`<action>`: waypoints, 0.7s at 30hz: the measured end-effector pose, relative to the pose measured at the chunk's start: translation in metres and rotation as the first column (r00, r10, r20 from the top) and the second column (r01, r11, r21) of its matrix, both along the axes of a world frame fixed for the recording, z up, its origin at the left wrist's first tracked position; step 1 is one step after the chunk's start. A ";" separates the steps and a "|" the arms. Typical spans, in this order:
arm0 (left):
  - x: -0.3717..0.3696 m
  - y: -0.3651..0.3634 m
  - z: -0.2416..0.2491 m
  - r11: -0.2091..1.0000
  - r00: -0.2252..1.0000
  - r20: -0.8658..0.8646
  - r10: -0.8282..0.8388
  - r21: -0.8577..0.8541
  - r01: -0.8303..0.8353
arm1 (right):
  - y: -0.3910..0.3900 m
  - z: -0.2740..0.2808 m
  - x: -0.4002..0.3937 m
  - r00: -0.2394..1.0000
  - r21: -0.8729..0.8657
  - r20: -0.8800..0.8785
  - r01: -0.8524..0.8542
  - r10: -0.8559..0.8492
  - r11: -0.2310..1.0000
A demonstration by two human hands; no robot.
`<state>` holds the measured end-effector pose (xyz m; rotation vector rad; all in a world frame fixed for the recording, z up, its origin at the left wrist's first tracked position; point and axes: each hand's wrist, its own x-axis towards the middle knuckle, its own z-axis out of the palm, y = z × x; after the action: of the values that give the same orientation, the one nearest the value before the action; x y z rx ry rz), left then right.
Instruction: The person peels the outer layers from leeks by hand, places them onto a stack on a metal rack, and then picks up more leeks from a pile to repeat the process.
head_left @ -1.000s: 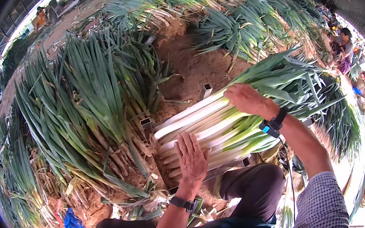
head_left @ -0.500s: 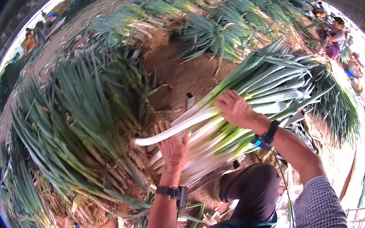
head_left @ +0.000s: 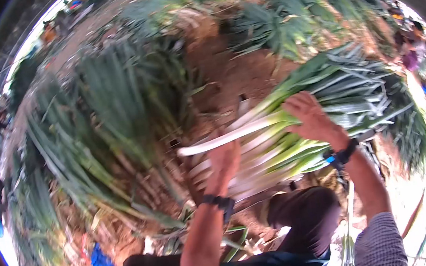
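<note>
Raised since the earlier frame, one leek (head_left: 204,147) crosses over the left hand (head_left: 224,161) at centre; whether those partly hidden fingers grip is unclear. Its long axis climbs gently rightward, white end left, to the right hand (head_left: 309,116), half curled at the green neck, grip uncertain. Leafy tops of the leek bundle (head_left: 345,79) fan out towards the right edge.

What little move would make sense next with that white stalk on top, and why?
I'd probably slide the left hand out from beneath the raised white stalk and lower it beside the other stalks. It crosses over that hand instead of lying flat with them, while the right hand is at the greener part of the bundle, seemingly placed to guide it.
</note>
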<state>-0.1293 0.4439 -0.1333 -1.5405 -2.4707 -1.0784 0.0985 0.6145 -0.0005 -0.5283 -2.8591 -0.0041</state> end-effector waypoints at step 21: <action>-0.001 -0.013 -0.007 0.968 0.981 -0.057 -0.184 0.165 0.191 | 0.009 0.141 -0.016 0.964 0.344 -0.011 -0.247 0.267 0.906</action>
<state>-0.1303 0.4307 -0.1404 -1.7503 -2.1770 -1.2326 0.0823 0.6233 0.1405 -0.0781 -2.7593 -0.4226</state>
